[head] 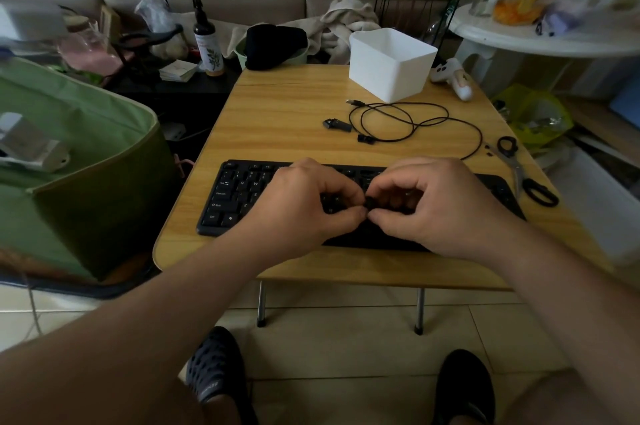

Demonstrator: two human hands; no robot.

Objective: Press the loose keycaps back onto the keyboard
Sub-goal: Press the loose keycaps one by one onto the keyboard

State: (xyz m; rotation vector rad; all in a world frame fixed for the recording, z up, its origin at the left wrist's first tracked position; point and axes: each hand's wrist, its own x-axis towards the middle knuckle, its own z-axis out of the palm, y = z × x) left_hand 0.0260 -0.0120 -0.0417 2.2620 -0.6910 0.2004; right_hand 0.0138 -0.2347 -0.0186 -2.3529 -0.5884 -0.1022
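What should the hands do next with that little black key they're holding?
Probably lower the keycap straight down onto the keyboard and press. Both the left hand and right hand pinch it just above the middle keys, so it looks lined up. I can't see the slot beneath it.

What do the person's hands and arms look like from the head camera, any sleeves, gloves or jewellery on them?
Both forearms are bare right up to the frame edge, with no sleeves showing. The left hand and right hand wear no gloves, and no rings, watch or wristbands show. Nails look short and unpainted.
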